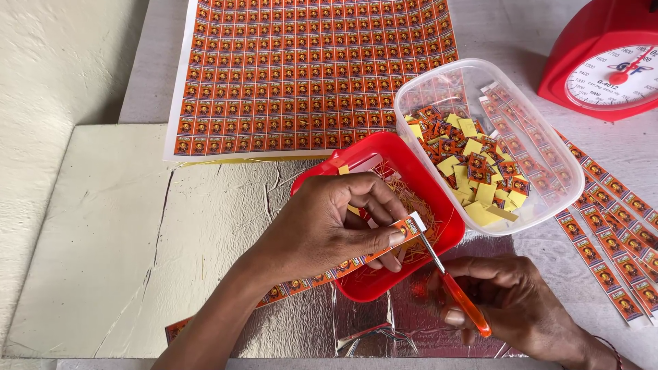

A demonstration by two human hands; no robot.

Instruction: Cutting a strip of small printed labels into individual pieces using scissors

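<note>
1. While the right hand (510,301) grips orange-handled scissors (452,284) nearest the viewer, their blades meet the label strip (370,255).
2. Left hand (329,223) pinches that strip's end between thumb and fingertips, over the red tray (439,199).
3. Thin paper looks light, floppy, easily torn; best held close beside the cut.
4. Farther right, a clear tub (548,147) holds cut labels; farthest lies the uncut sheet (308,68).

Left hand (329,226) over the red tray (404,154), fingertips pinched together, right hand (507,301) just beside the tray, fingers curled tight
</note>
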